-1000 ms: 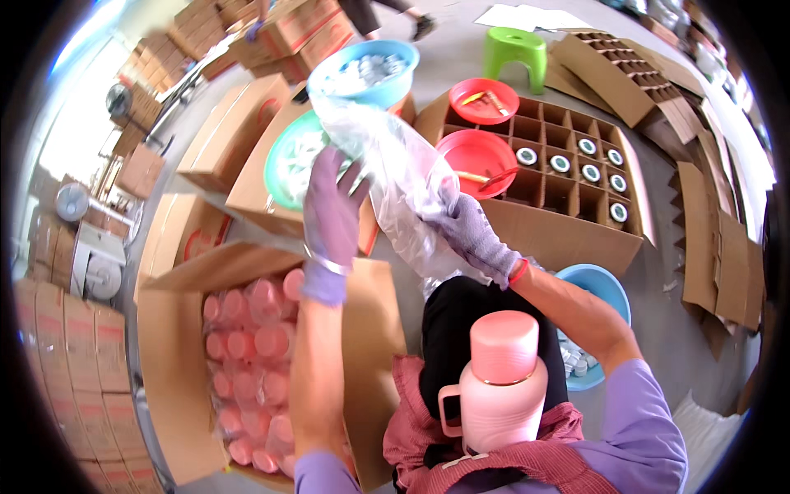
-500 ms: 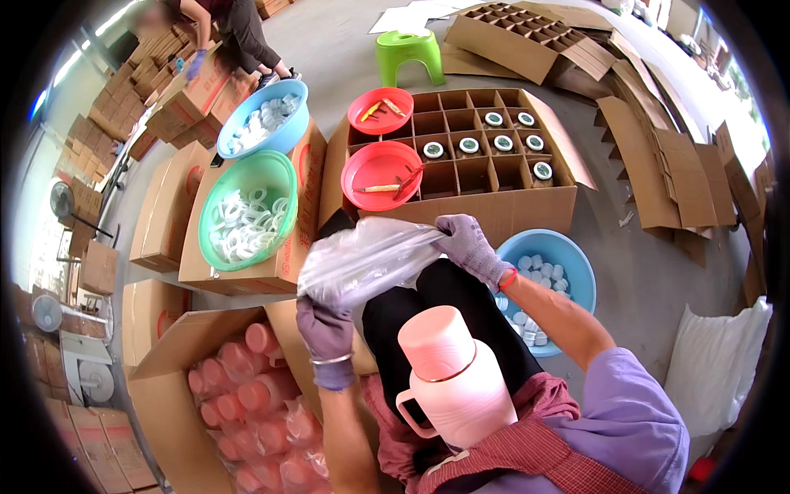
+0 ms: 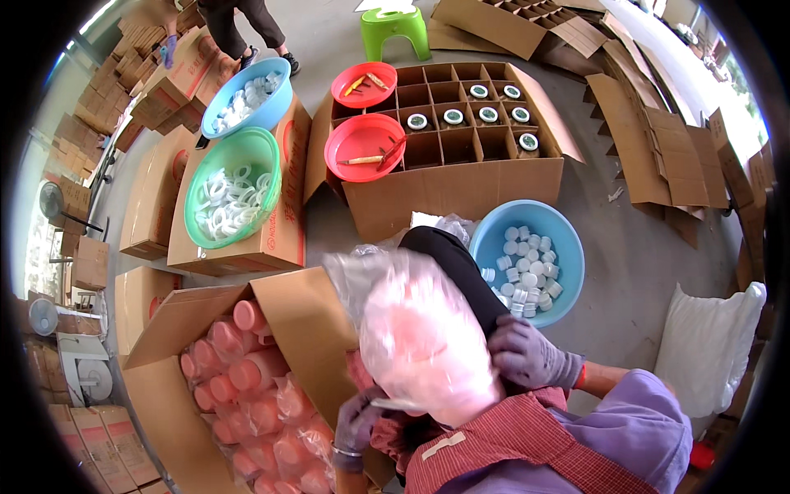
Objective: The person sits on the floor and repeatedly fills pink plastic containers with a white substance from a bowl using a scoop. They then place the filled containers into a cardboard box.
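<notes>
On my lap stands a pink vacuum jug (image 3: 428,346), its cup-shaped lid upward, with a clear plastic bag (image 3: 387,305) drawn down over it. My left hand (image 3: 360,421), gloved in grey-purple, is closed at the bag's lower edge on the left, by the jug's handle side. Against the opposite side, my gloved right hand (image 3: 533,354) has its fingers curled in at the bag's edge. The fingertips of both hands are partly hidden. To the left, a cardboard carton (image 3: 300,305) holds several bagged pink jugs (image 3: 263,370).
A blue basin (image 3: 568,255) of white stoppers stands at right. Ahead is a divided carton (image 3: 461,177) with glass liners and two red bowls (image 3: 337,148). Green (image 3: 193,198) and blue (image 3: 216,107) basins of white parts sit left. Beyond are a green stool (image 3: 395,29) and another person (image 3: 243,25).
The bag, earlier stretched between my hands beyond the jug, now covers the jug. Both hands have come down and back toward me along its sides. The view has shifted slightly.
</notes>
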Demonstrator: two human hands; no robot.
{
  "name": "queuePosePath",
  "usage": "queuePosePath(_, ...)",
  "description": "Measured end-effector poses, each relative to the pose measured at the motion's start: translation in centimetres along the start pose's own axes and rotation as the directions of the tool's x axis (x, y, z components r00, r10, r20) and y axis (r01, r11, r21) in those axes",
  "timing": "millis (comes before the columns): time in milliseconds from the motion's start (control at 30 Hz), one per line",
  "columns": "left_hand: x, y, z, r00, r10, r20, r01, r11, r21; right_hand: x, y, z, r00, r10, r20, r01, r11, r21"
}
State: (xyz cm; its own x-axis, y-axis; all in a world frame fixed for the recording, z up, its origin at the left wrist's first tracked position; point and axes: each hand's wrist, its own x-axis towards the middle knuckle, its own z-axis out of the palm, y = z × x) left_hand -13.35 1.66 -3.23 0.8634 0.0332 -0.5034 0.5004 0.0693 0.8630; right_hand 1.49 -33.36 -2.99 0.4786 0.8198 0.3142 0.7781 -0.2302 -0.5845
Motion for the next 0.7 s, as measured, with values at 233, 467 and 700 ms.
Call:
queuePosePath(233, -2.3, 3.6, -1.4, 0.952, -0.172, 0.253, 0.131, 0.976, 0.173, -1.9, -1.8, -1.1, 0.954, -0.1, 0.281, 0.131, 0.987, -0.092)
queuePosePath(467, 2.5, 5.6, 1.4, 0.975, 0.159, 0.157, -0.22, 0.808, 0.546, -3.5, -2.3, 1.7, 0.981, -0.003, 0.195, 0.038, 0.983, -0.177)
queuePosePath(700, -7.6, -6.3, -2.7, 0.94, 0.029, -0.34, -0.256, 0.719, -0.646, 12.6, -6.2, 3.3, 0.995, -0.054, -0.08, 0.083, 0.9, 0.428)
